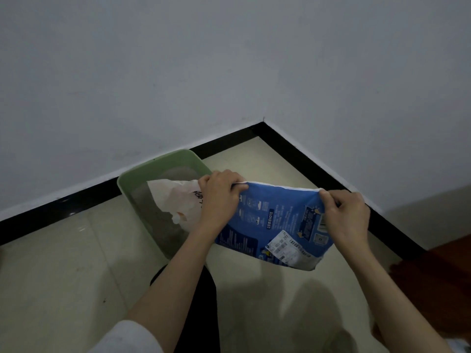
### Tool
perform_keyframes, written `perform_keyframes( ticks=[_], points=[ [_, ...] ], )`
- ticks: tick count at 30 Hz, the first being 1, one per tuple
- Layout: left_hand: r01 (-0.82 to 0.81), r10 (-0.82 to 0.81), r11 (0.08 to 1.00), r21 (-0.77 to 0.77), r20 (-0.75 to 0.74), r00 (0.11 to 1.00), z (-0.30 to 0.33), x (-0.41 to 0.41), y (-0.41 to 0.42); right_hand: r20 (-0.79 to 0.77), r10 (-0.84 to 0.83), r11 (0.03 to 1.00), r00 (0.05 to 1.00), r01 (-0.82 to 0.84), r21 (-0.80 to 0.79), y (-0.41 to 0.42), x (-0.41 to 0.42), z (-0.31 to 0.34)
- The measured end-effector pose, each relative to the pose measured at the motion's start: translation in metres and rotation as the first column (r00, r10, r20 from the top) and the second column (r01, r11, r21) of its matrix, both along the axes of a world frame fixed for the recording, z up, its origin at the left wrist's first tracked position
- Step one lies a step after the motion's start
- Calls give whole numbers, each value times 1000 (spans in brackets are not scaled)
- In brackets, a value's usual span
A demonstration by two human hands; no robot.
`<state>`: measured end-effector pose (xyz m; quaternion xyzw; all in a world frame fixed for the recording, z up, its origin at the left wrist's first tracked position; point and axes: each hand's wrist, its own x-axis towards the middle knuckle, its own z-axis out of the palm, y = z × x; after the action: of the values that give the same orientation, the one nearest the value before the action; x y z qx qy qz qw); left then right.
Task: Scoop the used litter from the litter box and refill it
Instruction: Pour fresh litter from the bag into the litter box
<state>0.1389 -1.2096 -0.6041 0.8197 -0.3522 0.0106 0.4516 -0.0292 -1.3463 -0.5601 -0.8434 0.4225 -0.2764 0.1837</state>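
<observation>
On the blue litter bag (pixel 277 220) you hold, the word "NOTE" reads sideways after some Chinese characters too small to make out. The white sticker (pixel 284 247) low on that bag carries barcodes and digits, seen upside down, too blurred to read surely. The white plastic bag (pixel 175 200) in the green litter box (pixel 163 159) bears dark print you cannot read.
</observation>
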Motion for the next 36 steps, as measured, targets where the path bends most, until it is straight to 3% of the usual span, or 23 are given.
perform_keyframes(
  ticks=[13,26,33,36],
  points=[
    [92,-92,996,-15,-67,993,13,-1,-42,11,-52,997,999,53,-54,-13,-18,10],
    [221,-232,970,98,134,963,4,-22,-41,93,-255,961,963,241,134,10,-51,-28],
    [357,-423,883,305,184,887,-23,-29,-44,-51,-366,890,929,365,272,9,-74,-99],
    [383,-488,830,406,196,851,-40,-38,-47,-210,-329,881,921,379,283,12,-86,-116]
  ],
)
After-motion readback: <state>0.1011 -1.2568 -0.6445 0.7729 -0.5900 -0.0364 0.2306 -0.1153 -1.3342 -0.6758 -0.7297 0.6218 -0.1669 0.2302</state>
